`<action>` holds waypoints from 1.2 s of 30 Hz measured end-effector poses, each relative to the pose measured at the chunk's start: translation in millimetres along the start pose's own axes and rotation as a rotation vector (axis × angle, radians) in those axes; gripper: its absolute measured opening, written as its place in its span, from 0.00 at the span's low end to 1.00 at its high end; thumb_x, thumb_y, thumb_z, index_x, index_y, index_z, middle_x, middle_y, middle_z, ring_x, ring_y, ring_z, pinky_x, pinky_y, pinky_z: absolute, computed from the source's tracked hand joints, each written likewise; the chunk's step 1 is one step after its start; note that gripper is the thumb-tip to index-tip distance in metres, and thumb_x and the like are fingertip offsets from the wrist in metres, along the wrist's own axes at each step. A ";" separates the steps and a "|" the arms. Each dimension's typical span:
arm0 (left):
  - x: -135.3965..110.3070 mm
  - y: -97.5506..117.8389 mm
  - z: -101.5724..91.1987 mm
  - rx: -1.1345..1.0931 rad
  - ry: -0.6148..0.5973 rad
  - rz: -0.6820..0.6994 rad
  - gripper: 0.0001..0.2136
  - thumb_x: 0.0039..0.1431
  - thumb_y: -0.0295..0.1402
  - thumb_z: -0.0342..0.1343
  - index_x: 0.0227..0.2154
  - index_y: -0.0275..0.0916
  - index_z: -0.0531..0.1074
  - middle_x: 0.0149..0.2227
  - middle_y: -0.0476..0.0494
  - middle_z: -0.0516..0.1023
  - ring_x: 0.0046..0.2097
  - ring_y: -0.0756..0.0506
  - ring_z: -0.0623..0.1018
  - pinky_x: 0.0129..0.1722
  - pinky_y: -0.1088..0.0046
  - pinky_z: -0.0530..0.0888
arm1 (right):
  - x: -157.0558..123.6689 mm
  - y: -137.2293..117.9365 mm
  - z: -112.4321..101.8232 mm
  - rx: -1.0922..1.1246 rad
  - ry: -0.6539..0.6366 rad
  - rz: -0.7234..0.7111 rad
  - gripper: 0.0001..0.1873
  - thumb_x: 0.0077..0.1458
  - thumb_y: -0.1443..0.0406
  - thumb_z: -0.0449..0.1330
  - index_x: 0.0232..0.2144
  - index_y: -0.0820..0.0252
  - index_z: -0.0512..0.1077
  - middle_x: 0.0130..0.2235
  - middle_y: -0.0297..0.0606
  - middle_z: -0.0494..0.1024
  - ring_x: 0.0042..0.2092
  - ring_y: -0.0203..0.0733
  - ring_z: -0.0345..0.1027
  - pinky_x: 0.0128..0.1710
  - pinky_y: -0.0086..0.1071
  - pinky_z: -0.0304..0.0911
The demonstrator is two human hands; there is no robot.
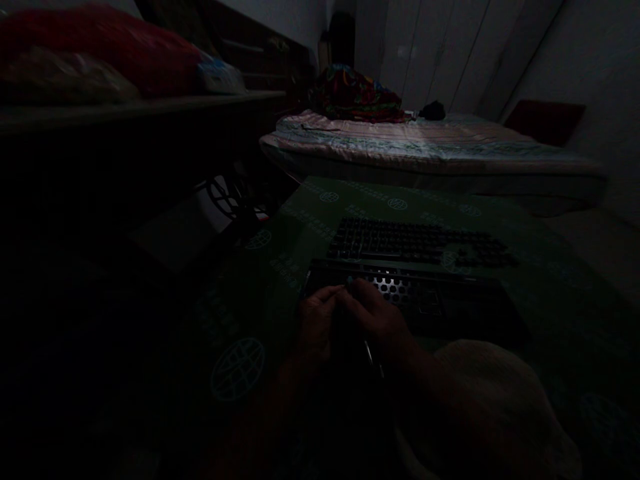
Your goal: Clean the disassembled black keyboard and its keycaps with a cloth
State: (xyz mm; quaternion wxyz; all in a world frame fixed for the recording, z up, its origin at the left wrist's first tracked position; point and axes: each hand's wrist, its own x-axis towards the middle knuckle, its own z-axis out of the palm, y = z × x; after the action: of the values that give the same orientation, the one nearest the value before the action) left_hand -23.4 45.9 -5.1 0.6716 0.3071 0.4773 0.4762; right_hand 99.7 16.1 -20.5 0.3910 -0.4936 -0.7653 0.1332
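In dim light, a black keyboard base [470,300] lies on the green table cover; part of its switch plate [397,290] catches the light. My left hand [317,317] is at the base's left end, fingertips pinched together. My right hand [377,313] meets it there, its fingers closed too. From under my right palm a slim shiny metal tool [369,353] sticks out toward me; its kind is too dark to tell. Whatever lies between the fingertips is hidden. Just behind the base, rows of dark keycaps [395,237] are laid out in keyboard order.
A pale cloth-like bulge [495,373] is beside my right forearm. The green table cover [300,220] bears white globe prints. Beyond it stands a bed [440,143] with a heaped patterned blanket [355,93]. On the left, a shelf [150,107] holds a red bag [110,47].
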 end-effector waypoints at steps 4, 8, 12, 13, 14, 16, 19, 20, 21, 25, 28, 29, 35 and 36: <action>-6.7 -0.1 2.8 -0.020 -0.089 0.026 0.10 0.38 0.33 0.63 0.26 0.34 0.75 0.23 0.47 0.77 0.25 0.49 0.75 0.27 0.76 0.69 | -0.7 -1.3 -1.8 -0.225 0.046 -0.114 0.19 0.59 0.69 0.47 0.50 0.54 0.68 0.46 0.47 0.70 0.46 0.47 0.66 0.41 0.37 0.67; -12.6 0.3 4.2 -0.037 -0.142 0.027 0.07 0.41 0.34 0.61 0.22 0.35 0.75 0.21 0.48 0.76 0.25 0.48 0.74 0.25 0.76 0.68 | -5.6 8.6 4.9 -0.216 0.094 -0.065 0.24 0.53 0.68 0.55 0.54 0.48 0.64 0.54 0.45 0.64 0.51 0.52 0.63 0.41 0.39 0.67; -12.4 0.3 3.1 -0.062 -0.172 0.001 0.05 0.41 0.32 0.59 0.22 0.35 0.75 0.23 0.46 0.77 0.28 0.46 0.76 0.28 0.75 0.69 | -7.5 17.2 7.7 -0.236 0.046 0.021 0.33 0.49 0.70 0.59 0.56 0.41 0.60 0.60 0.42 0.56 0.50 0.53 0.65 0.38 0.37 0.69; -11.7 0.1 2.6 -0.075 -0.180 -0.019 0.05 0.41 0.31 0.59 0.23 0.35 0.75 0.24 0.45 0.78 0.29 0.46 0.77 0.28 0.74 0.70 | -7.1 17.9 6.9 -0.243 0.027 0.032 0.33 0.49 0.70 0.58 0.56 0.41 0.59 0.60 0.43 0.55 0.50 0.53 0.65 0.37 0.37 0.69; -10.9 -0.1 2.0 -0.093 -0.186 -0.045 0.05 0.40 0.30 0.60 0.24 0.35 0.76 0.25 0.45 0.78 0.29 0.45 0.77 0.29 0.74 0.70 | -6.4 18.0 5.7 -0.248 0.013 0.041 0.33 0.49 0.70 0.58 0.56 0.41 0.59 0.59 0.44 0.56 0.49 0.53 0.66 0.36 0.37 0.69; -9.7 -0.9 1.2 -0.130 -0.202 -0.099 0.07 0.39 0.28 0.61 0.26 0.35 0.76 0.26 0.44 0.79 0.30 0.46 0.77 0.29 0.75 0.71 | -4.9 16.7 3.4 -0.248 0.004 0.053 0.32 0.50 0.71 0.56 0.57 0.42 0.59 0.56 0.44 0.59 0.48 0.50 0.67 0.35 0.35 0.69; -8.6 -2.2 1.1 -0.159 -0.216 -0.131 0.10 0.36 0.26 0.63 0.27 0.35 0.76 0.24 0.45 0.78 0.27 0.47 0.77 0.28 0.75 0.71 | -3.0 13.2 2.6 -0.234 0.033 0.066 0.28 0.53 0.69 0.53 0.56 0.45 0.60 0.49 0.43 0.66 0.43 0.46 0.69 0.34 0.34 0.69; -8.5 -2.6 1.4 -0.163 -0.214 -0.130 0.10 0.36 0.26 0.63 0.28 0.35 0.76 0.23 0.46 0.78 0.26 0.47 0.77 0.27 0.75 0.71 | -2.6 12.1 3.3 -0.230 0.041 0.067 0.26 0.54 0.68 0.53 0.56 0.46 0.61 0.46 0.43 0.68 0.41 0.45 0.70 0.33 0.33 0.69; -8.3 -3.0 1.8 -0.168 -0.209 -0.125 0.11 0.35 0.25 0.64 0.27 0.35 0.76 0.22 0.47 0.78 0.25 0.48 0.76 0.27 0.76 0.71 | -2.2 11.2 4.3 -0.227 0.046 0.070 0.24 0.55 0.66 0.52 0.55 0.48 0.63 0.44 0.43 0.69 0.40 0.45 0.70 0.33 0.33 0.69; -8.2 -4.6 3.1 -0.204 -0.207 -0.113 0.12 0.34 0.25 0.65 0.27 0.36 0.74 0.23 0.49 0.77 0.23 0.50 0.75 0.26 0.77 0.71 | -2.1 8.9 7.3 -0.163 0.072 0.061 0.21 0.57 0.62 0.50 0.53 0.51 0.65 0.41 0.42 0.69 0.40 0.44 0.69 0.34 0.32 0.68; -8.5 -6.2 3.0 -0.197 -0.235 -0.122 0.13 0.34 0.24 0.65 0.28 0.36 0.74 0.24 0.49 0.77 0.24 0.51 0.75 0.27 0.78 0.71 | -3.0 7.2 6.4 -0.047 0.078 0.026 0.21 0.59 0.60 0.48 0.54 0.51 0.63 0.41 0.41 0.69 0.42 0.42 0.68 0.38 0.31 0.67; -8.6 -6.8 2.8 -0.191 -0.242 -0.125 0.13 0.34 0.23 0.64 0.28 0.36 0.74 0.25 0.49 0.78 0.24 0.51 0.75 0.27 0.78 0.71 | -3.2 6.8 5.7 -0.011 0.076 0.019 0.21 0.59 0.60 0.48 0.54 0.52 0.63 0.41 0.41 0.69 0.42 0.42 0.68 0.39 0.31 0.67; -9.8 -8.3 0.4 -0.158 -0.282 -0.135 0.11 0.38 0.25 0.64 0.30 0.34 0.75 0.27 0.46 0.79 0.26 0.49 0.76 0.30 0.76 0.71 | -2.2 11.1 -1.3 0.130 0.067 0.017 0.19 0.59 0.58 0.50 0.51 0.54 0.67 0.41 0.42 0.72 0.42 0.42 0.69 0.41 0.34 0.66; -10.1 -8.2 0.0 -0.154 -0.287 -0.136 0.11 0.39 0.26 0.64 0.30 0.34 0.76 0.27 0.45 0.79 0.27 0.49 0.76 0.31 0.75 0.71 | -1.9 13.1 -3.9 0.153 0.063 0.015 0.19 0.58 0.58 0.50 0.50 0.55 0.67 0.41 0.42 0.72 0.42 0.42 0.69 0.41 0.34 0.66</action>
State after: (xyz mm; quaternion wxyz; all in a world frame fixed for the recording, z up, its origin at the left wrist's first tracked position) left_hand -21.5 33.6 -8.7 0.7852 0.2867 0.3583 0.4159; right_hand 111.5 20.0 -26.5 0.4505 -0.4719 -0.7365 0.1785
